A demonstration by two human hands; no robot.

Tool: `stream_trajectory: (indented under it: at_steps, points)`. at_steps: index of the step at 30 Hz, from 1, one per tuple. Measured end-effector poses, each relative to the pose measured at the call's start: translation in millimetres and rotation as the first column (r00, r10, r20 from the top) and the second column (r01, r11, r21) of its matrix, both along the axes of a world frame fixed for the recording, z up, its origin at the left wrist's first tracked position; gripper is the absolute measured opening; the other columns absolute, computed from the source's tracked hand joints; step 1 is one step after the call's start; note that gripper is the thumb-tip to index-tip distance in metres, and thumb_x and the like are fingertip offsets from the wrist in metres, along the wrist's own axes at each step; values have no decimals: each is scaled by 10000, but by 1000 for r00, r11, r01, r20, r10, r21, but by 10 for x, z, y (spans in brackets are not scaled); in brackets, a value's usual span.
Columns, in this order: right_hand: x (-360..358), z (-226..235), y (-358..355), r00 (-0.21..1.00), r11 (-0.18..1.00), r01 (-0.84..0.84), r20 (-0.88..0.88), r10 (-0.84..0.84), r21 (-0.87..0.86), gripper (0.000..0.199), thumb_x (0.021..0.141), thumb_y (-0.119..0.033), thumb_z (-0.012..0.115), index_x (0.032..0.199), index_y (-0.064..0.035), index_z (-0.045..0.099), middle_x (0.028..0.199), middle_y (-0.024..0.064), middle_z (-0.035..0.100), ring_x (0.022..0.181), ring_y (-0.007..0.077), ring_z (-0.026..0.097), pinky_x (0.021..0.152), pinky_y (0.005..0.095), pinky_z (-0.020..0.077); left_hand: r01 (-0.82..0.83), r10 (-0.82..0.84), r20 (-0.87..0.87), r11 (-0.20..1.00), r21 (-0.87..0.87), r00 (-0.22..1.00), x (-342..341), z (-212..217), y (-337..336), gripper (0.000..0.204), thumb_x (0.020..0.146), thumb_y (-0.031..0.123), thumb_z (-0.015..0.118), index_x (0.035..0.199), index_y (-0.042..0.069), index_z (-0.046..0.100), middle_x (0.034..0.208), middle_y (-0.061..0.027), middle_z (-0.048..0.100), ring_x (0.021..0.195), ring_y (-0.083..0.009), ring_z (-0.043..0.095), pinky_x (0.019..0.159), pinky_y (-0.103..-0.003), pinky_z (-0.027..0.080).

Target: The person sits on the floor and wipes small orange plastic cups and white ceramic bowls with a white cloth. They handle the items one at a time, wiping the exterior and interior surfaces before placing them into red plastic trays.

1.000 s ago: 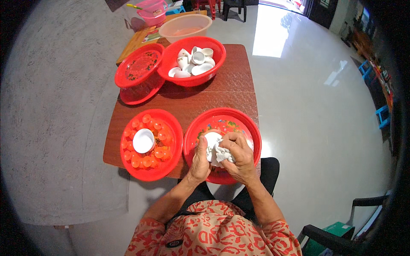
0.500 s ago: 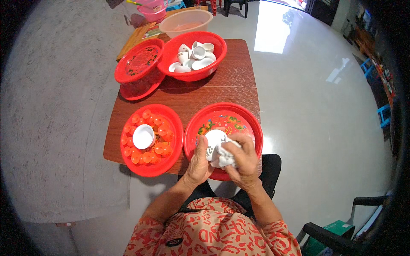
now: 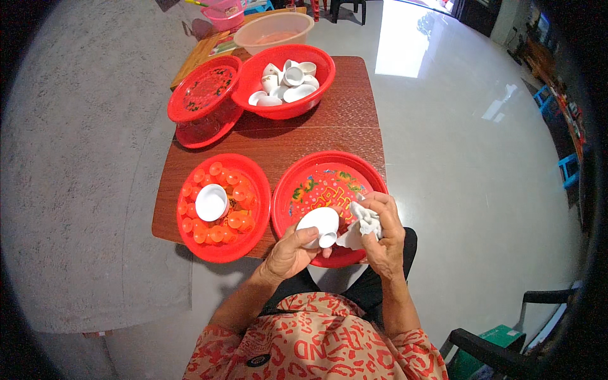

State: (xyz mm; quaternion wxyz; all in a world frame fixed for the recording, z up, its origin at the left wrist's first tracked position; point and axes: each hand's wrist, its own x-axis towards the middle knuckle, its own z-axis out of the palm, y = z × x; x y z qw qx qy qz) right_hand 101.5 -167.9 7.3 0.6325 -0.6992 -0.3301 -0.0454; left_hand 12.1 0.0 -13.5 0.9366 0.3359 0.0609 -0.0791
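Note:
My left hand (image 3: 291,253) grips a white porcelain lid (image 3: 318,223) by its edge, tilted over the near red tray. A small round knob sticks out of the lid toward me. Just to the right, my right hand (image 3: 385,237) is closed round a crumpled white cloth (image 3: 366,227), a little apart from the lid. Beneath both hands sits the round red tray (image 3: 296,172) with a flower pattern and yellow figures. Left of it, a red plate (image 3: 258,183) holds several small translucent orange cups (image 3: 244,193) around one white cup (image 3: 212,202).
A red basin (image 3: 244,92) at the back of the brown table (image 3: 351,95) holds several white cups and dishes (image 3: 291,82). Beside it stands a red patterned tray on a stand (image 3: 202,92). Farther back is a pale translucent basin (image 3: 278,31). A black-armed chair (image 3: 487,351) stands at lower right.
My right hand has drawn the cloth off the lid, moving right. My left hand has turned the lid so its knob shows, lower than before.

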Motion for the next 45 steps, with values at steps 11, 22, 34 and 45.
stream_trajectory:
  at_steps: [11,22,34,45]
  points:
    - [208,21,106,932,946,-317,165,324,-65,329,681,9,574,1001,-38,632,1071,122,579,1012,293,532,895,398,403,12,-15,23,993,121,1000,-35,223,-42,475,874,93,600,1295,16,393,1107,-80,571,890,-138,599,694,-250,517]
    - [68,-163,-66,917,918,-396,-56,396,10,394,661,59,486,1003,-29,661,1105,154,513,1024,263,536,920,362,416,-108,135,-30,889,446,990,-65,217,20,451,775,14,664,1194,-12,499,932,-56,634,743,-114,628,680,-240,543]
    - [192,97,124,906,906,-424,4,424,-13,311,706,31,532,985,-29,655,1064,139,517,997,265,533,882,348,417,-23,57,-48,849,527,997,-55,337,39,483,724,-9,662,1183,11,512,955,-37,610,812,-98,601,672,-244,526]
    - [126,33,12,918,918,-396,-35,396,-16,310,705,26,562,989,-45,664,1073,132,516,1007,252,529,879,354,419,27,-21,-17,832,553,1000,-20,292,40,468,724,-16,651,1169,6,506,1018,-33,587,884,-98,582,732,-247,507]
